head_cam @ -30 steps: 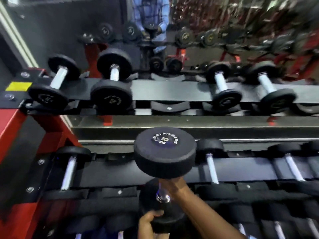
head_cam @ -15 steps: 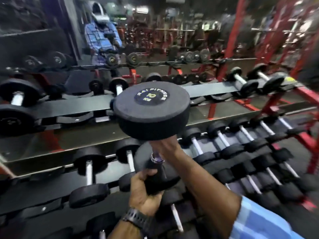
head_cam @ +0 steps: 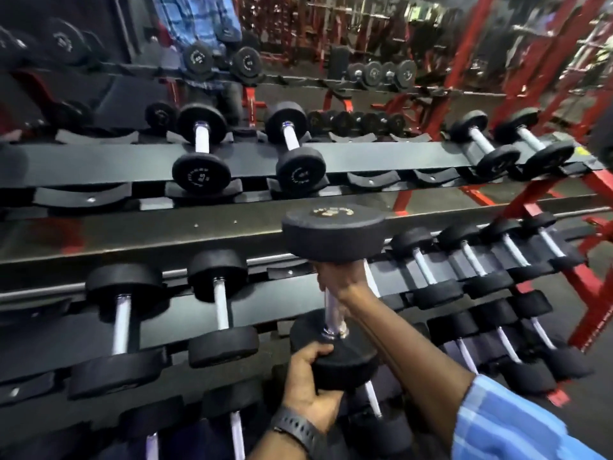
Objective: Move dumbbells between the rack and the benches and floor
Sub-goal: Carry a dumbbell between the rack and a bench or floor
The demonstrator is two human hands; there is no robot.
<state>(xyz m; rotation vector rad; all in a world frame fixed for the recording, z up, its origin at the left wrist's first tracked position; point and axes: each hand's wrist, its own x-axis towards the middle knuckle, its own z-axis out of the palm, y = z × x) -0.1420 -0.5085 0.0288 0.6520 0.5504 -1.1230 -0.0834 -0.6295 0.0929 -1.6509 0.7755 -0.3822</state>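
Cupping the lower head of the dumbbell [head_cam: 331, 240] in our left hand [head_cam: 306, 393], we have the right hand [head_cam: 343, 282] wrapped tight around the chrome handle just under the upper head — the weight stands upright, held clear of the rack [head_cam: 298, 161]. Beyond our grip, the middle tier carries paired dumbbells in black cradles, the upper tier a few more — and a mirror [head_cam: 298, 44] behind reflects a blue plaid shirt.
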